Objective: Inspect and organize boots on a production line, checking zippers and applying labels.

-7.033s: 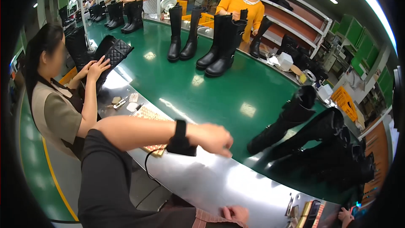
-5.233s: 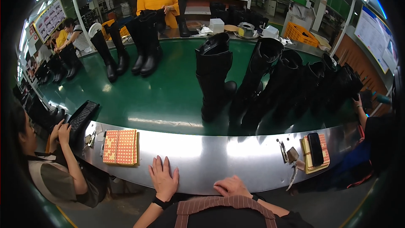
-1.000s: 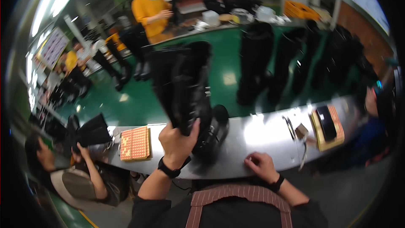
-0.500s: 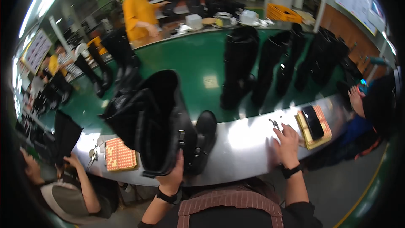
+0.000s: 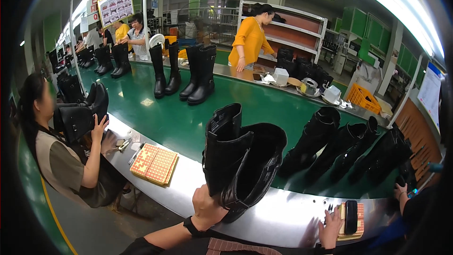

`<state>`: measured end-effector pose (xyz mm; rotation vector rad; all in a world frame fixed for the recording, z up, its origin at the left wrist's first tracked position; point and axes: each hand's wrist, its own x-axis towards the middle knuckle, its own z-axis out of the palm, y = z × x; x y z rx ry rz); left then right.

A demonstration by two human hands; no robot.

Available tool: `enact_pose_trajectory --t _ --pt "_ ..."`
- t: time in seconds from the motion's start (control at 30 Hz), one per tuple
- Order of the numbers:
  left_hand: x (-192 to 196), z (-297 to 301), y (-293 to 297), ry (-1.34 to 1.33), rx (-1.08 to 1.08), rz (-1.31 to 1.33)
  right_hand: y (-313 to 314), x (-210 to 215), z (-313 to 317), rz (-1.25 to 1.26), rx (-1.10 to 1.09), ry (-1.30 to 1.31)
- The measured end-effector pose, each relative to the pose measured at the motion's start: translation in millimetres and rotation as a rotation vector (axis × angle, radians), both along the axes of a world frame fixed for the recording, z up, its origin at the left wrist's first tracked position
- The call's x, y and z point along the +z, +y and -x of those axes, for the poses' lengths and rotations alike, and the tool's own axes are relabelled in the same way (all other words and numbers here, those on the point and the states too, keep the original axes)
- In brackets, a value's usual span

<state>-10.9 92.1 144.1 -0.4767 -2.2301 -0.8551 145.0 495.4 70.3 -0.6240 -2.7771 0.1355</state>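
My left hand (image 5: 207, 208) is closed around the lower part of a pair of tall black boots (image 5: 224, 160). The shafts stand side by side with their openings up, and a strap with a buckle shows low on one. The feet of the boots are mostly hidden. My right hand (image 5: 331, 229) lies over the metal edge of the table with its fingers stretched out, nothing held in it. Just past its fingertips is a small dark tool (image 5: 330, 207), too small to name. Beside that hand, a black phone (image 5: 351, 217) rests on a stack of orange-and-yellow sticker sheets (image 5: 360, 222).
Several tall black boots (image 5: 314, 144) stand on the green surface (image 5: 188, 127) to the right, others (image 5: 200, 75) at the far side. Another sticker stack (image 5: 155, 164) lies on the left metal edge. A co-worker (image 5: 71, 160) at left holds black boots; one in orange (image 5: 250, 38) stands across.
My view has swung left and up, so the scene sits differently in the picture. My left hand still grips the boots, which have turned. My right hand stays by the phone.
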Motion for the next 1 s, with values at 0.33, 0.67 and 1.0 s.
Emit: enact_pose_trajectory --t 0.33,0.67,1.0 --pt "7.0 0.1 10.3 -0.02 -0.072 -0.079 -157.4 55.3 77.8 0.856 0.813 0.106" --pt "3.2 -6.7 3.8 -0.028 -0.382 0.451 -233.5 73.9 101.8 0.86 0.766 0.364" --pt "-22.1 -8.7 -18.3 0.017 -0.343 0.39 -162.5 35.9 101.1 1.066 0.256 0.817"
